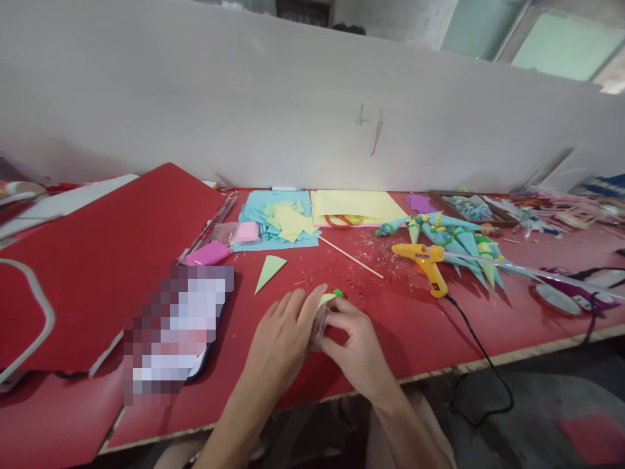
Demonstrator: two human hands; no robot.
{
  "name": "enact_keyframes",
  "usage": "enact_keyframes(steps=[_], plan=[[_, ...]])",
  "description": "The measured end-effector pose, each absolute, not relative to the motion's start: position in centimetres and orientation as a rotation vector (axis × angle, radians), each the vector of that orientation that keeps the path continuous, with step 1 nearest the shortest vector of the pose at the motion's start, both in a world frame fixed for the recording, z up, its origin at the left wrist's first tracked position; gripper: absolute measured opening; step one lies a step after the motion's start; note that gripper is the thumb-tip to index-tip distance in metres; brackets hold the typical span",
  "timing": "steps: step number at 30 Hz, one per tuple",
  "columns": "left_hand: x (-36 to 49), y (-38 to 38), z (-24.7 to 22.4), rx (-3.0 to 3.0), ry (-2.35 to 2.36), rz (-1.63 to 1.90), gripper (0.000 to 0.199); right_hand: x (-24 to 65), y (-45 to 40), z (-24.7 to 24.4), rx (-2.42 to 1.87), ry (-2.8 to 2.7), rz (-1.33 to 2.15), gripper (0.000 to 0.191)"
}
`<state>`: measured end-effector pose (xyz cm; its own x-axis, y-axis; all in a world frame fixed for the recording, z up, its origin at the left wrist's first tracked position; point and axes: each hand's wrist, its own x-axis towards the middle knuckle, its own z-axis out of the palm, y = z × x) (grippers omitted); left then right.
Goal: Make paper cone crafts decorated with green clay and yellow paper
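Two bare hands meet above a red bench (415, 329). Clear plastic (319, 330) sits between them, its long axis running roughly away from the wearer. The right hand's (355, 337) thumb and forefinger curl closed on it; the left hand's (286, 329) grip is hidden. A green wedge (269, 272) lies beyond the left hand, the nearer one, its point towards the wearer.

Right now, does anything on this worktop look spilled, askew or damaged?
Mildly untidy: tiny pale scraps litter the red tabletop between the slanted thin stick and the yellow glue gun, looking like uncleared offcuts. Nothing appears clearly damaged.
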<state>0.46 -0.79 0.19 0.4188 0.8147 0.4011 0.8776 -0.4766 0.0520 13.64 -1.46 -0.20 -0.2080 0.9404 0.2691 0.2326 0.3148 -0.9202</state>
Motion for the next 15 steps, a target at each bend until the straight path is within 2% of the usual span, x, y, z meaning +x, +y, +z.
enact_keyframes(steps=[10,15], plan=[[0.53,-0.69,-0.32,-2.534,-1.51,-0.58,0.043,14.14,-1.37,-0.31,-1.051,-1.762,0.957,0.021],[0.25,-0.77,-0.37,-2.493,-1.505,-0.74,0.039,14.11,-1.44,-0.15,-1.042,-1.764,0.928,0.019]])
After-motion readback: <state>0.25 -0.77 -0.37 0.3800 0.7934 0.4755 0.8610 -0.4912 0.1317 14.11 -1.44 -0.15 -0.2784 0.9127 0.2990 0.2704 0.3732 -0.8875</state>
